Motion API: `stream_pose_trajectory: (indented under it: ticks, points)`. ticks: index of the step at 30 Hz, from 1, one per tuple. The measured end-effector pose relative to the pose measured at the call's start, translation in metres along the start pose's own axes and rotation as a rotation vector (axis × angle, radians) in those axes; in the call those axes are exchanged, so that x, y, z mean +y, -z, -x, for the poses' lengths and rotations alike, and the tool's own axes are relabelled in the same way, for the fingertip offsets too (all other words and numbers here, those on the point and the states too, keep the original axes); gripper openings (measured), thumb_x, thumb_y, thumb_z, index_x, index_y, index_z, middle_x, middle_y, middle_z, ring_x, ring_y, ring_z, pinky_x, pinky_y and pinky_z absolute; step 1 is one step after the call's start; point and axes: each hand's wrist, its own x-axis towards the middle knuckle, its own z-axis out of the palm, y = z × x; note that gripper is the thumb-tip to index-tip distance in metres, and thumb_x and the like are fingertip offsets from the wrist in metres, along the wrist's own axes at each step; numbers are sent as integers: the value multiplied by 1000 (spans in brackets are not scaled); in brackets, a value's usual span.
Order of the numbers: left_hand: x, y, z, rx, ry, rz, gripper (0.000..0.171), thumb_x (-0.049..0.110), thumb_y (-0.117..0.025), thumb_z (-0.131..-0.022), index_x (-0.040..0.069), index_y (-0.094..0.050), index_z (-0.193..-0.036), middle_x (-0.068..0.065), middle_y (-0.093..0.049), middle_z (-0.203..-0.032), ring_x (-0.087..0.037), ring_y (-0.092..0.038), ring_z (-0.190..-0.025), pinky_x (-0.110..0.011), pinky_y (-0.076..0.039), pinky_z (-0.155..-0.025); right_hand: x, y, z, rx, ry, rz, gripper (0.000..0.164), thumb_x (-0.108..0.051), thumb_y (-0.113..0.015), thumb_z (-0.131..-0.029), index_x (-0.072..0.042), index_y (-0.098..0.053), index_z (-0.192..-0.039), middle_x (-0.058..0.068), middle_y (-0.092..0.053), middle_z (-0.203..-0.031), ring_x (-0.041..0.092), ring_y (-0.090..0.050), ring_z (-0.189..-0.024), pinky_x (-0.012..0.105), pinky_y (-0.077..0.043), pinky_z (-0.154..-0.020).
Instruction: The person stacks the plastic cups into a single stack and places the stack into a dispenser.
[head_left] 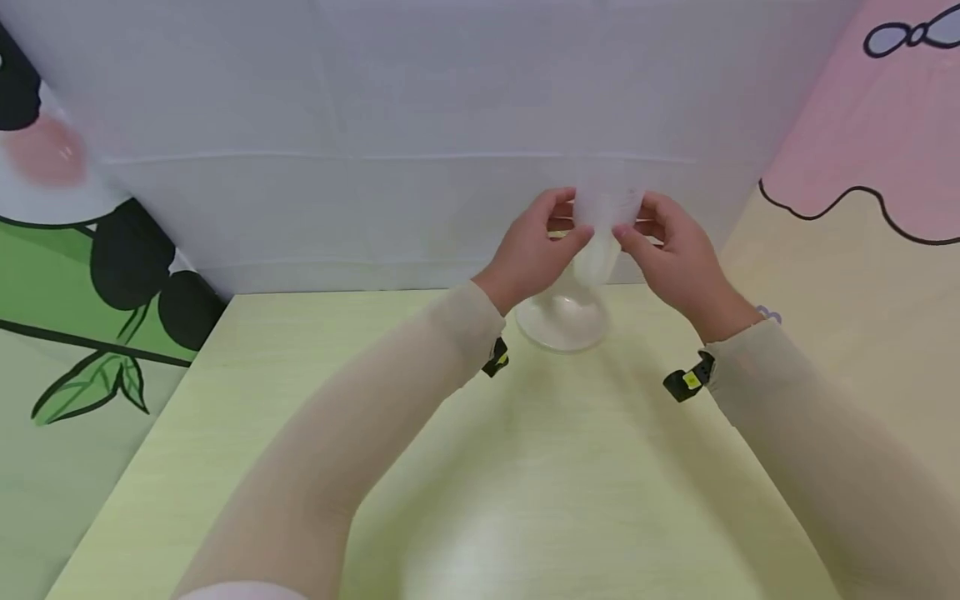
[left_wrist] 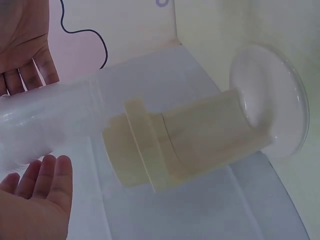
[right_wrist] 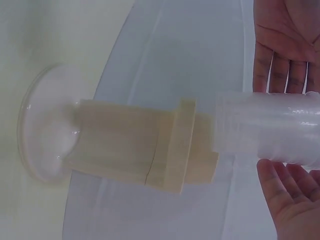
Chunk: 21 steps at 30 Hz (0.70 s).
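Observation:
Both hands hold a clear, ridged plastic cylinder, one from each side. My left hand has its thumb and fingers at the left wall; my right hand grips the right wall likewise. Directly below the cylinder stands a cream-coloured column with a projecting collar and a narrower top, rising from a round, glossy white base. The cylinder's lower end lines up with the column's top; whether they touch, I cannot tell. In the head view, the cylinder and left hand hide most of the column.
The stand is near the far edge of a pale yellow table. A white cloth wall rises right behind it. Printed coloured cloths hang at left and right, the pink one on the right. Dark wrist devices are worn on both arms.

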Motion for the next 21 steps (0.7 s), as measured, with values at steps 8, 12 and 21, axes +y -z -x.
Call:
stream_pose_trajectory:
  ticks: [8,12,21]
  points:
    - [13,14,-23,30,40,-21,61,33,-64,-103,17,-39,-156,3,-55,-140,-9,-56,-124,-22,-48,-101,-11,2,-27,30,-29,17,61,-43,-59,-104,-17,-43,-156,3,-51,-146,23,-55,-129,41,-50,-106]
    - [15,19,-30,55,50,-16,59,31,-64,-104,17,-40,-156,4,-55,-141,-9,-56,-124,-21,-47,-101,-14,-1,-38,47,-42,18,62,-45,-60,-103,-20,-42,-156,2,-52,-146,22,-56,-128,42,-49,-107]
    - [8,22,-42,79,72,40,55,28,-65,-103,18,-44,-153,3,-57,-142,-9,-57,-124,-21,-48,-101,-10,-11,-51,83,-53,36,64,-45,-59,-103,-19,-38,-158,2,-48,-150,23,-51,-134,45,-44,-111]
